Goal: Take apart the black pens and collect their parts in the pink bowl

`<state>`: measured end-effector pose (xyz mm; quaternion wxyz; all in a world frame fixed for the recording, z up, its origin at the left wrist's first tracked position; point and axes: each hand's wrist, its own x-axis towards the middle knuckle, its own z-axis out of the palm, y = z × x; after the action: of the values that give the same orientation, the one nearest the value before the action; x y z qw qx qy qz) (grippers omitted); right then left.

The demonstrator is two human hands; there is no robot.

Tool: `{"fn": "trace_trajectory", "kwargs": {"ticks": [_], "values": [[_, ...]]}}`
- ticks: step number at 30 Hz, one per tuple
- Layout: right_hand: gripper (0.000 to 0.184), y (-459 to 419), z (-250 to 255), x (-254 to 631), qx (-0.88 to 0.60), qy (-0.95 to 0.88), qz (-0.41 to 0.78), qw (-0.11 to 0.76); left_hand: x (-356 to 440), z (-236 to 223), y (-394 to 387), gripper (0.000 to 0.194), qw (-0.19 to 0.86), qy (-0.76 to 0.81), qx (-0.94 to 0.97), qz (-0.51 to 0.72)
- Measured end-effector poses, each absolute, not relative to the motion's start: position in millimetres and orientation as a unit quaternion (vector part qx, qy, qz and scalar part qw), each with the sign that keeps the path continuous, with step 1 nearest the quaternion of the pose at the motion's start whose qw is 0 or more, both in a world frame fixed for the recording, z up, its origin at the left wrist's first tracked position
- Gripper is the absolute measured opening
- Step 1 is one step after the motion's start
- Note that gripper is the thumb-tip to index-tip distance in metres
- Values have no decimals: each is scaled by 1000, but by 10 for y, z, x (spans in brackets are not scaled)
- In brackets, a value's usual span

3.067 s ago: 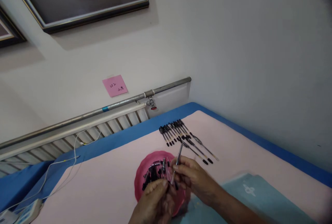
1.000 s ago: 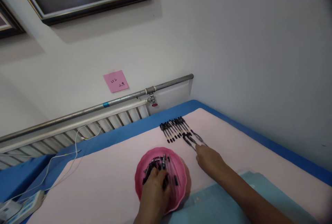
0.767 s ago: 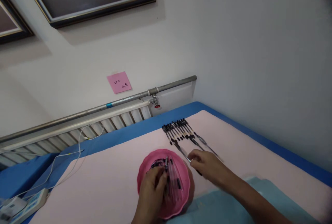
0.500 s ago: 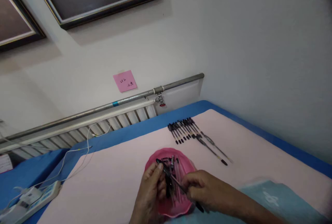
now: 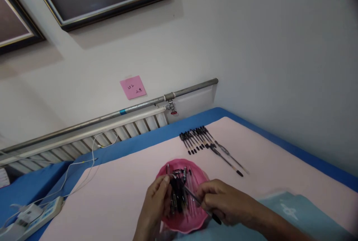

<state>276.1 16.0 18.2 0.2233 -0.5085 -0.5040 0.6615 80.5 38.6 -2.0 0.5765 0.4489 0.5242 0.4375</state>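
Pen (image 5: 192, 196), black-tipped, long axis 10-to-4 o'clock over scalloped pink bowl (image 5: 201, 177); right hand (image 5: 219, 200) nearer, grip closed round its lower barrel. Left hand (image 5: 155, 200) by 10 o'clock end, can't tell if gripping.

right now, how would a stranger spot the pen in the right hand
On the pink sheet, find the round pink bowl, bottom centre. Over its right side slants a pen, gripped by the right hand. Unlike the pens lying beyond, it is held, black end poking below the hand.
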Motion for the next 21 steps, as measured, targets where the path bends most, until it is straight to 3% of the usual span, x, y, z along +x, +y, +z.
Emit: {"fn": "trace_trajectory", "kwargs": {"ticks": [2, 4, 14, 16, 21], "values": [[12, 142, 179, 2730, -490, -496, 685, 212, 878, -5, 351, 42, 675, 456, 381, 438], [11, 124, 192, 2709, -474, -501, 698, 194, 909, -1, 334, 44, 709, 418, 345, 452], [7, 88, 143, 2655, -470, -513, 680, 230, 883, -46, 352, 29, 706, 380, 305, 514], [14, 85, 137, 2650, -448, -512, 694, 233, 890, -30, 349, 30, 708, 373, 304, 517], [13, 57, 121, 2591, -410, -465, 723, 305, 912, 0, 336, 29, 705, 370, 298, 526]]}}
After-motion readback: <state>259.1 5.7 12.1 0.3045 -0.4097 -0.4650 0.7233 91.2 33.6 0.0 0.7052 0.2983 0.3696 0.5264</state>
